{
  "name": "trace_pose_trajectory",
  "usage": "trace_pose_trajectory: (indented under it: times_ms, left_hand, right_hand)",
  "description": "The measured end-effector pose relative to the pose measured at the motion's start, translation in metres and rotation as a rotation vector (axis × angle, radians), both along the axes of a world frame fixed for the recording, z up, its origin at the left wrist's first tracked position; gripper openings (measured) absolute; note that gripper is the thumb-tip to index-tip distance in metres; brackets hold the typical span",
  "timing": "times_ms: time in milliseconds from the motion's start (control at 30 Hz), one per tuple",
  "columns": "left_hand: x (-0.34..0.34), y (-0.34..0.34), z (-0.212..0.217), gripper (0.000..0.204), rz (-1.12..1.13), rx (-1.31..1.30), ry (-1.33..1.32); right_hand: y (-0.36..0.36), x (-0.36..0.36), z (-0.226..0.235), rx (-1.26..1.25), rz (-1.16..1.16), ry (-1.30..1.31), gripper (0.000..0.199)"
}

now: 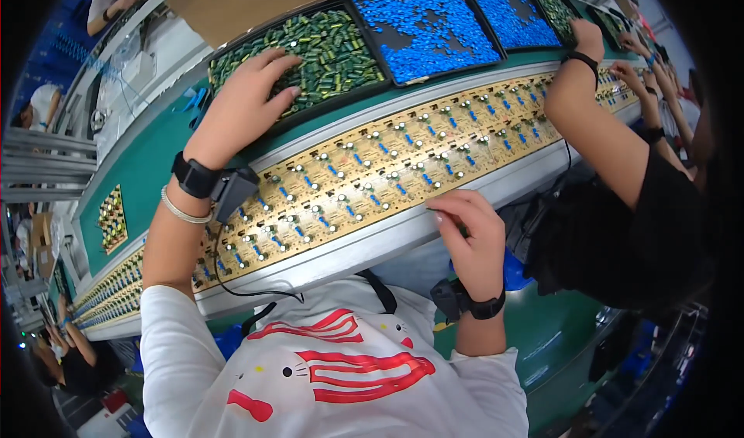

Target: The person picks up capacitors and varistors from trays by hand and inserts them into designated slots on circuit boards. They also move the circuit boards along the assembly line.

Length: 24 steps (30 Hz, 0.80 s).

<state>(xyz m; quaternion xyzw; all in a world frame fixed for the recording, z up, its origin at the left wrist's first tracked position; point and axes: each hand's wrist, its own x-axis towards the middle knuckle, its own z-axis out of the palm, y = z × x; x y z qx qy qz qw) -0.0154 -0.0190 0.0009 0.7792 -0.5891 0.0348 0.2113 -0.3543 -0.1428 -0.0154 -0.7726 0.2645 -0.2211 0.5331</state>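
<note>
A long green assembly bench (147, 167) carries a strip of tan circuit boards (372, 178) running eight to two o'clock. At eleven o'clock, the left hand (248, 101) lies spread, fingers apart, on the tray of green capacitors (325, 50). The right hand (465, 232), fingers curled together, rests on the strip's near edge at five o'clock.

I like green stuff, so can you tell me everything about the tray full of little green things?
The tray of green parts is a shallow black bin, tilted toward the person, at the back of the green bench. It is heaped with small green cylinders with yellowish markings, lying every which way. The left hand rests flat on the pile, fingers spread. A tray of blue parts sits right beside it. Below runs a long row of tan circuit boards.
</note>
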Motion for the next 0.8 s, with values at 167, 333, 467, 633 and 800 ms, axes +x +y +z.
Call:
trace_pose_trajectory:
  times_ms: [167, 333, 467, 633, 800]
  left_hand:
    - [0.008, 0.019, -0.004, 0.019, -0.04, -0.038, 0.092]
    - [0.008, 0.017, -0.011, 0.008, -0.035, -0.201, 0.012]
    - [0.006, 0.019, -0.013, 0.008, -0.043, -0.267, -0.073]
    - [0.006, 0.02, -0.017, 0.011, -0.103, -0.362, -0.053]
    - [0.007, 0.02, -0.019, 0.014, -0.099, -0.376, -0.043]
  right_hand:
    - [0.004, 0.017, -0.003, -0.461, -0.013, 0.114, 0.017]
    - [0.008, 0.025, -0.001, -0.564, 0.021, 0.208, 0.013]
    - [0.009, 0.03, -0.001, -0.618, 0.027, 0.252, 0.012]
    - [0.007, 0.034, -0.003, -0.647, 0.039, 0.24, 0.011]
    - [0.004, 0.035, 0.003, -0.639, 0.037, 0.282, 0.011]
